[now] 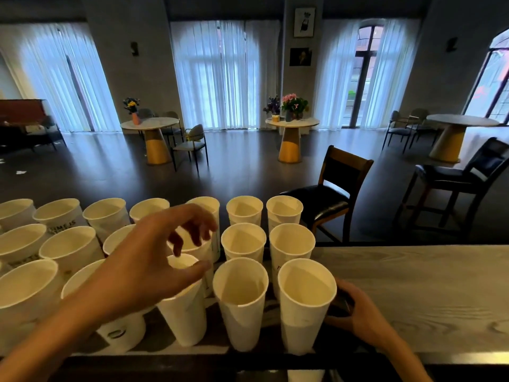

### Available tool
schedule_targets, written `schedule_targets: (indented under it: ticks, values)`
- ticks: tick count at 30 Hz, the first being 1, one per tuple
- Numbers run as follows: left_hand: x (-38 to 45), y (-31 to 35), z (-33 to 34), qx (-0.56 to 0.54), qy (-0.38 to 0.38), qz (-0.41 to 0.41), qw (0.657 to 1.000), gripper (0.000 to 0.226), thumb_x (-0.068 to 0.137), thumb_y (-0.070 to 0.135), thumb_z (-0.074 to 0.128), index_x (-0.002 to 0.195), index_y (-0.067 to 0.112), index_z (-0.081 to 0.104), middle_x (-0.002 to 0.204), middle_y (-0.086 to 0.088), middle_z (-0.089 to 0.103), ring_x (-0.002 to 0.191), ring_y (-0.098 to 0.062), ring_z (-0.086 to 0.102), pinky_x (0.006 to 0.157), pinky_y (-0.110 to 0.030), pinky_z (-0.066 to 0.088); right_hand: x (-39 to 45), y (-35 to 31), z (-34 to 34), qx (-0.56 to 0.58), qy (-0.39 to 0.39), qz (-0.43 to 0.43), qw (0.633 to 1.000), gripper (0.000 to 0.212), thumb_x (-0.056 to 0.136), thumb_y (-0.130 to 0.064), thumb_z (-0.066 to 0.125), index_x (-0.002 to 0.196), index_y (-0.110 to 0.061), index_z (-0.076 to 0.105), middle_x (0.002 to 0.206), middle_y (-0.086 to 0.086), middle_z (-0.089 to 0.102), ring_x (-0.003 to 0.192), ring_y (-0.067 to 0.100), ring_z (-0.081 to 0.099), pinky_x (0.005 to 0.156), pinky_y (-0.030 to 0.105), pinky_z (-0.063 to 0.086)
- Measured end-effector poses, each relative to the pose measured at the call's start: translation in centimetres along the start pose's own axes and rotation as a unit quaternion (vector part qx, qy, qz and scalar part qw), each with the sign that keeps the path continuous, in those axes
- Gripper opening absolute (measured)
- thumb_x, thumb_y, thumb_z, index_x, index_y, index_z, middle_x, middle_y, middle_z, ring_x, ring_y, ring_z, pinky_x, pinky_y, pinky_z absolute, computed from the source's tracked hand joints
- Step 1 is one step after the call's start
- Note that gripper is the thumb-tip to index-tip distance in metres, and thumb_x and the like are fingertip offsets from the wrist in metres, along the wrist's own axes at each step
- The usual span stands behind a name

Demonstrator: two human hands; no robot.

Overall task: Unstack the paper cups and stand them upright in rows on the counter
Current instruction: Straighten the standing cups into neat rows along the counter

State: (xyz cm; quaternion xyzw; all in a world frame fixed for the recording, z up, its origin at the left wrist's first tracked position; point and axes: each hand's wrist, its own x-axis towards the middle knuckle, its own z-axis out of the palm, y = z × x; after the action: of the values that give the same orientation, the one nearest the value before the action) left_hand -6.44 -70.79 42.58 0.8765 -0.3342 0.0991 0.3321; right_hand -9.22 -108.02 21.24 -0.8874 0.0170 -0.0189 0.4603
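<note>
Right now lots of white paper cups point(240, 301) stand the right way up in rows on the gray wooden counter point(418, 296). They fill the left and middle part of it, close together, and some touch their neighbors. A few cups on the left have dark letters on their sides.

Over the middle of the cups is the left hand point(154, 260). Its fingers are spread and bent a little, like a claw. The thumb touches the rim of one front cup point(183, 307), and the other fingers hang just above the cup behind it. It does not hold any cup.

Down by the counter's near edge is the right hand point(360, 315), just beside the front cup on the right point(304, 301). Its fingers curl around something small and dark point(340, 304), and I cannot tell what that thing is.

Past the counter there are dark chairs point(334, 194), round tables point(292, 139) with flowers point(293, 103), and tall windows with white curtains point(220, 75)
</note>
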Motion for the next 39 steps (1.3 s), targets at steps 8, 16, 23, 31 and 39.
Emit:
schedule_targets:
  ticks: [8, 16, 23, 31, 39]
  values:
    - [-11.0, -1.5, 11.8, -0.178, 0.027, -0.253, 0.951, 0.050, 0.069, 0.008, 0.089, 0.105, 0.033, 0.064, 0.085, 0.008, 0.070, 0.071, -0.012, 0.071, 0.064, -0.034, 0.062, -4.3, -1.2, 1.9, -0.008, -0.038, 0.040, 0.998, 0.079, 0.060, -0.035, 0.090, 0.116, -0.055, 0.039, 0.139, -0.024, 0.035, 0.129, -0.005, 0.037, 0.107, 0.017, 0.036]
    - [-10.5, -3.3, 17.6, -0.120, 0.029, -0.274, 0.954, 0.068, 0.075, 0.035, 0.085, 0.132, 0.026, 0.050, 0.097, 0.012, 0.063, 0.084, -0.004, 0.064, 0.063, -0.013, 0.051, -6.2, -3.3, 4.4, -0.085, -0.013, 0.016, 0.996, 0.096, 0.056, -0.068, 0.080, 0.138, -0.045, 0.034, 0.140, -0.027, 0.018, 0.138, 0.002, 0.012, 0.121, 0.041, 0.018]
    - [-9.1, -5.0, 20.3, -0.046, 0.048, -0.265, 0.962, 0.085, 0.060, 0.064, 0.081, 0.128, 0.020, 0.054, 0.119, 0.001, 0.070, 0.108, -0.018, 0.068, 0.082, -0.038, 0.062, -6.4, -3.9, 7.4, -0.078, 0.106, 0.045, 0.990, 0.105, 0.048, -0.077, 0.076, 0.138, -0.031, 0.047, 0.147, -0.010, 0.043, 0.139, 0.013, 0.033, 0.116, 0.043, 0.032]
    - [-8.8, -5.7, 20.6, -0.037, 0.055, -0.266, 0.962, 0.058, 0.068, 0.048, 0.085, 0.114, 0.021, 0.063, 0.111, 0.001, 0.073, 0.103, -0.015, 0.070, 0.079, -0.031, 0.061, -5.7, -3.1, 9.2, -0.130, 0.181, 0.054, 0.973, 0.098, 0.055, -0.087, 0.061, 0.135, -0.031, 0.053, 0.143, -0.007, 0.051, 0.138, 0.015, 0.037, 0.113, 0.046, 0.035]
    - [-9.8, -5.6, 19.8, -0.033, 0.028, -0.266, 0.963, 0.056, 0.070, 0.045, 0.085, 0.117, 0.023, 0.064, 0.111, 0.005, 0.073, 0.102, -0.010, 0.070, 0.084, -0.030, 0.061, -7.8, -4.6, 9.3, 0.054, 0.207, 0.074, 0.974, 0.103, 0.047, -0.060, 0.089, 0.135, -0.034, 0.042, 0.135, -0.008, 0.053, 0.121, 0.009, 0.049, 0.101, 0.039, 0.047]
